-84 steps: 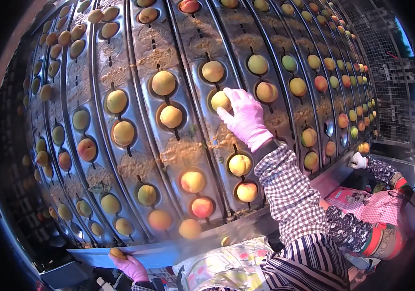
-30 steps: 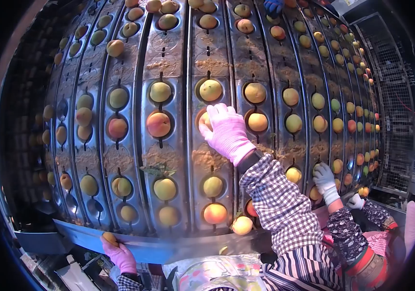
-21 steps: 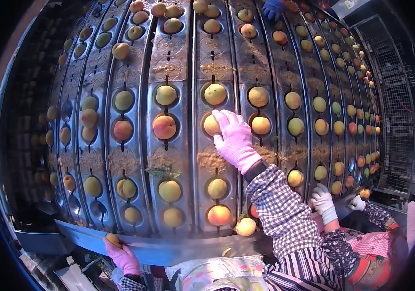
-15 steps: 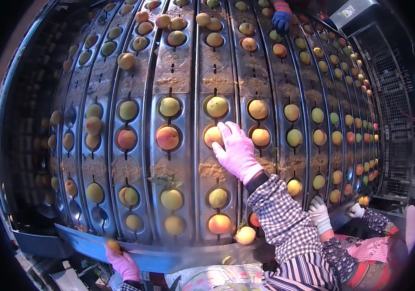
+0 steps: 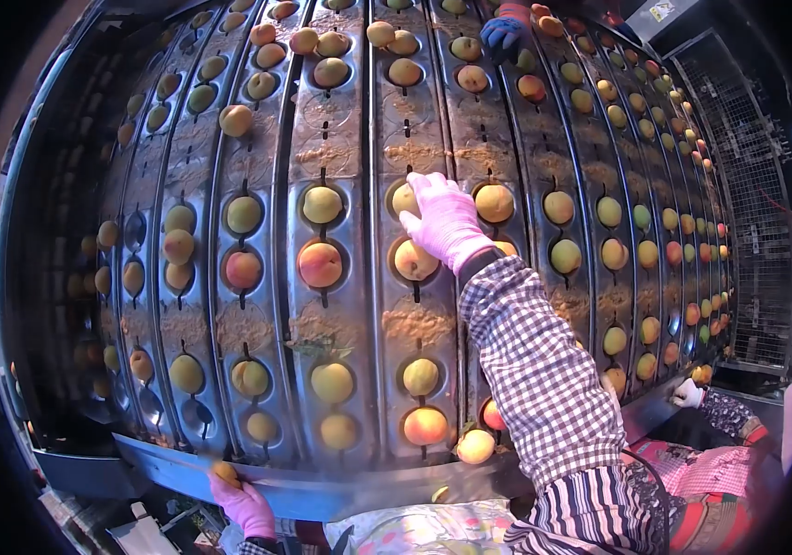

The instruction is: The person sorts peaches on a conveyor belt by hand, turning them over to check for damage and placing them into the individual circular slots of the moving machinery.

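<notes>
A curved metal conveyor (image 5: pixel 349 314) of slats with round cups carries yellow and reddish peaches. My right hand (image 5: pixel 444 220), in a pink glove with a checked sleeve, reaches up to a middle slat. Its fingers curl over a yellow peach (image 5: pixel 403 199) sitting in a cup. Just below the palm lies another peach (image 5: pixel 411 261). My left hand (image 5: pixel 246 505), also in a pink glove, is low at the conveyor's bottom lip (image 5: pixel 340 490) and pinches a small peach (image 5: pixel 225 474) against it.
Another person's blue-gloved hand (image 5: pixel 505 31) works at the top of the conveyor. A white-gloved hand (image 5: pixel 689 393) with a patterned sleeve is at the lower right. A wire mesh guard (image 5: pixel 756 185) stands on the right. One loose peach (image 5: pixel 475 446) rests near the bottom lip.
My right hand has moved up one cup, from the lower peach to the one above it. The white-gloved hand at the right drew back down. My left hand stayed put.
</notes>
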Demonstrator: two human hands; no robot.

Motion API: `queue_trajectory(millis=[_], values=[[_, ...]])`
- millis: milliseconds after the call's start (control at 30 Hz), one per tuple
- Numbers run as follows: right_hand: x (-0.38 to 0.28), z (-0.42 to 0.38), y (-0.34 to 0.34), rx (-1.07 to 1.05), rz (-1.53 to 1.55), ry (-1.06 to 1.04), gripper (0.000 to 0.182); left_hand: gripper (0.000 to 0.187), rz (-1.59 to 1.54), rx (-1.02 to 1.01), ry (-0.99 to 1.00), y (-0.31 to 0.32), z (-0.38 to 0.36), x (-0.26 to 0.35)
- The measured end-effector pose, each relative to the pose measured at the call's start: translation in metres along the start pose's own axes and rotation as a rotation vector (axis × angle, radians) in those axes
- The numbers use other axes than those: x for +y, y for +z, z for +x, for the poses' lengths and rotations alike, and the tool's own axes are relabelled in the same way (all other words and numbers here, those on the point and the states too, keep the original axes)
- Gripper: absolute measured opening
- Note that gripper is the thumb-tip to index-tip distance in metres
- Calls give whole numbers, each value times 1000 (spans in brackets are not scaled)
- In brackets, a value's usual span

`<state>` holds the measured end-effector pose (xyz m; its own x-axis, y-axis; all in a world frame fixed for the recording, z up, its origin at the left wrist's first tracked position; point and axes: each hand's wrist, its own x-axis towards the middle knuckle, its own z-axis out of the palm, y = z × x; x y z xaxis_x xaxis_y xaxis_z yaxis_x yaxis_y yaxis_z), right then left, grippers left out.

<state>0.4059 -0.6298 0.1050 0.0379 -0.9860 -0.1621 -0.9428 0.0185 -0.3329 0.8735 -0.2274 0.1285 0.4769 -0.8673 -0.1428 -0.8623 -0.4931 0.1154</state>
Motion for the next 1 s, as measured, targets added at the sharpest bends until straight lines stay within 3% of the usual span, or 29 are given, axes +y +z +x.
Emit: queue_trajectory(millis=[167, 267, 333, 500, 600, 633, 767, 867, 1000], values=[[-5, -9, 7, 118, -48, 44, 59, 78, 16, -15, -21, -4, 0, 7], [-28, -22, 11, 389, -7, -122, 60, 78, 15, -19, -25, -5, 1, 10], [-57, -35, 3, 153, 122, -225, 65, 78, 20, -5, -14, -3, -1, 7], [-102, -40, 53, 181, 14, -496, 71, 77, 8, -42, -45, -10, 10, 4], [-115, -43, 58, 129, 117, -282, 69, 77, 13, -38, -33, -16, 18, -3], [-115, -47, 57, 200, 148, -273, 70, 77, 19, -41, -30, -18, 20, -8], [-127, -76, 45, 163, 19, -95, 77, 75, 25, -27, 11, -20, 38, -32], [-130, -78, 59, 346, -5, -108, 78, 74, 14, -8, 35, -26, 52, -45], [-142, -61, 67, 254, 53, -110, 69, 74, 15, -4, 30, -29, 68, -72]])
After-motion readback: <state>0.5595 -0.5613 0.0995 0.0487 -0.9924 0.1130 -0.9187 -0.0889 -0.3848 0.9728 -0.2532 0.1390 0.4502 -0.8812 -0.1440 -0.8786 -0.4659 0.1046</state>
